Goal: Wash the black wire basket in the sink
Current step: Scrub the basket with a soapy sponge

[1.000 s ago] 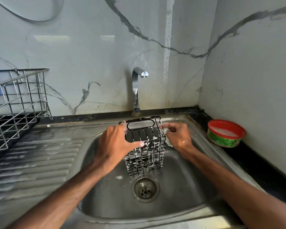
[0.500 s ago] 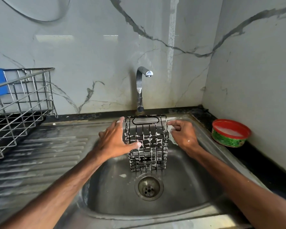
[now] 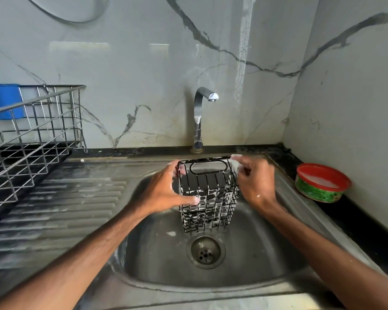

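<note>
Both hands flank black wire basket (image 3: 207,198) | upright, long axis vertical, just behind drain (image 3: 205,251) | left hand (image 3: 164,193) grips left side | right hand (image 3: 255,182) pinches top-right rim

No text, brand, number or sign can be read anywhere in view. The green band around the red-rimmed tub (image 3: 316,193) on the worktop (image 3: 358,222) carries some printed pattern, but it is too small and blurred to make out any letters.
</note>
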Demonstrator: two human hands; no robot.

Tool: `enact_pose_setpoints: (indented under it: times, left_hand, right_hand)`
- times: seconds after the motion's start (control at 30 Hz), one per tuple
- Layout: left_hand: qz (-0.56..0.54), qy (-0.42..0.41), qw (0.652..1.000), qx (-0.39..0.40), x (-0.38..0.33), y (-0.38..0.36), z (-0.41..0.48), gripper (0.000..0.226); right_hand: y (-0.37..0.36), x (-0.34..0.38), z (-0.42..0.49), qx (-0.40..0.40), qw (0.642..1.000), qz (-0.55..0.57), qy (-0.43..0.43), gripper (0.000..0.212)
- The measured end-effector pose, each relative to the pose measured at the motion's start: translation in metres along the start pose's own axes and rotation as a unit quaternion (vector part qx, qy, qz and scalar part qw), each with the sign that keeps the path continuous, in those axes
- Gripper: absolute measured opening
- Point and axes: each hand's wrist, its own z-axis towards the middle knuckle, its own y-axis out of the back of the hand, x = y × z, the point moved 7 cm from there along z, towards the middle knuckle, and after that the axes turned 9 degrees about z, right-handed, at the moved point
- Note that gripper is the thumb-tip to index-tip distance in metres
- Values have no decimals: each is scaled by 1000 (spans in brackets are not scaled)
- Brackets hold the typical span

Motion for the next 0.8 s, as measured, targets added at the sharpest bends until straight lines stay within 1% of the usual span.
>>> enact_pose_setpoints:
  times: [0.07,0.1,0.17,0.2,0.27,0.3,0.37,0.47,0.53,0.6,0.67,0.73,0.77,0.8]
  left_hand:
    - [-15,-6,1000,-16,-2,2,-1,107]
    - [-13,-12,1000,-23,-5,2,-3,108]
    - [21,-23,999,-37,-15,5,-7,125]
    - [37,-29,998,-48,-19,7,-9,128]
    - [56,-33,995,-74,-24,13,-14,120]
    - [63,-35,994,-84,-26,15,-15,119]
    - [57,-40,994,-88,-30,19,-20,123]
    - [-37,-34,997,-56,-34,12,-21,114]
    - [-87,-35,995,-38,-32,0,-21,118]
    - [-165,-26,986,-27,-26,-14,-16,123]
    - [-187,-23,981,-35,-23,-23,-11,122]
    - [-186,-23,981,-40,-22,-29,-6,107]
    - [-184,-21,982,-43,-21,-29,-5,96]
    - [-184,-21,982,-48,-20,-29,-4,88]
  right_hand:
    - [-14,18,-10,53,996,-33,68,40]
    - [-22,26,-16,76,991,-47,103,42]
    - [-41,44,-29,125,975,-46,180,46]
    - [-51,52,-37,157,963,-43,216,47]
    - [-67,59,-46,213,938,-63,266,50]
    - [-68,58,-47,224,930,-71,282,52]
    - [-61,51,-37,208,930,-68,296,57]
    - [-42,30,-9,141,951,-62,269,64]
    - [-33,15,2,104,965,-68,230,65]
    - [-31,15,2,83,971,-69,212,63]
    - [-40,35,-13,101,965,-49,238,51]
    - [-57,56,-36,167,942,-27,290,42]
    - [-64,61,-45,205,927,-33,311,45]
    - [-70,60,-48,233,916,-47,324,52]
